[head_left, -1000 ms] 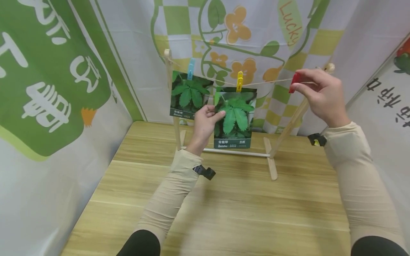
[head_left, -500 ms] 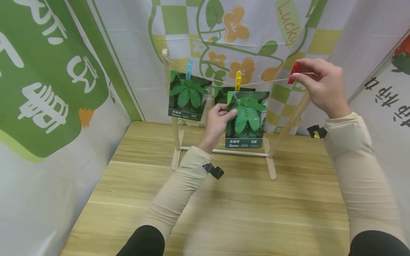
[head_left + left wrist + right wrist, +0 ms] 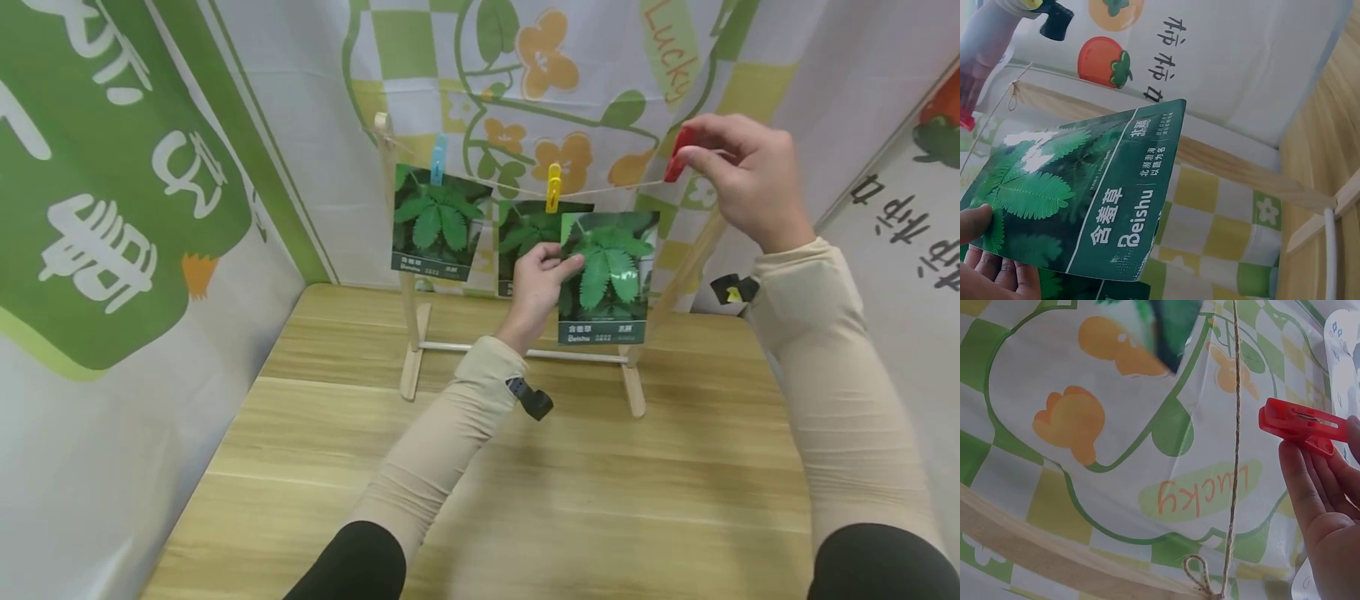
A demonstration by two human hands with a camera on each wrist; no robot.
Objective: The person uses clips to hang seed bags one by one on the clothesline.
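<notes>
My left hand (image 3: 534,292) pinches the left edge of a green seed packet (image 3: 609,279) printed with a leafy plant. In the left wrist view, thumb and fingers grip one side of this packet (image 3: 1054,194). My right hand (image 3: 750,179) pinches a red clothespin (image 3: 677,154) between thumb and fingers, up at the right part of the twine (image 3: 615,192). The right wrist view shows the red clothespin (image 3: 1304,425) beside the twine (image 3: 1237,425), apart from it in the picture. The held packet hangs below the twine, left of the clothespin.
A blue clothespin (image 3: 438,158) holds one seed packet (image 3: 435,221) on the twine at left. A yellow clothespin (image 3: 553,187) holds another (image 3: 517,225), partly hidden behind my left hand and the held packet. A wooden stand (image 3: 633,392) carries the twine on the wooden table (image 3: 600,492).
My left hand has moved right with its packet, from in front of the yellow-clipped packet to beside it. My right hand has risen slightly, tilting the red clothespin.
</notes>
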